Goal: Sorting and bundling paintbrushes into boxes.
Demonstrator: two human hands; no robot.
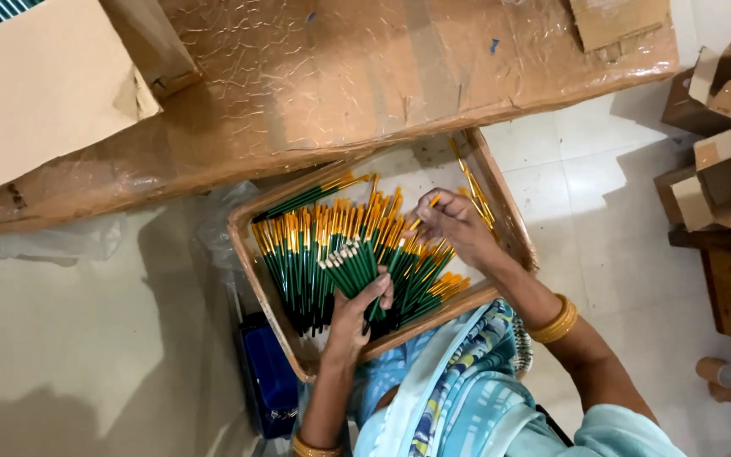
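Nearest the camera, the person's lap is draped in pale blue patterned cloth (458,381), with a dark blue box (268,377) on the floor just to its left. The left hand (357,309) rises from there, fingers clamped around a bundle of green brushes (350,269), whose pale tips point up and left. That bundle hovers over a shallow cardboard tray (513,224) resting across the knees, filled with many more green-handled, orange-banded brushes (315,245) lying in rough rows. A little farther right, the right hand (454,224) pinches what seems to be a single brush (425,211) between thumb and fingertips, the other fingers curled. Beyond the tray lies a large plastic-wrapped brown parcel (340,76). Small cardboard boxes (721,152) sit far right.
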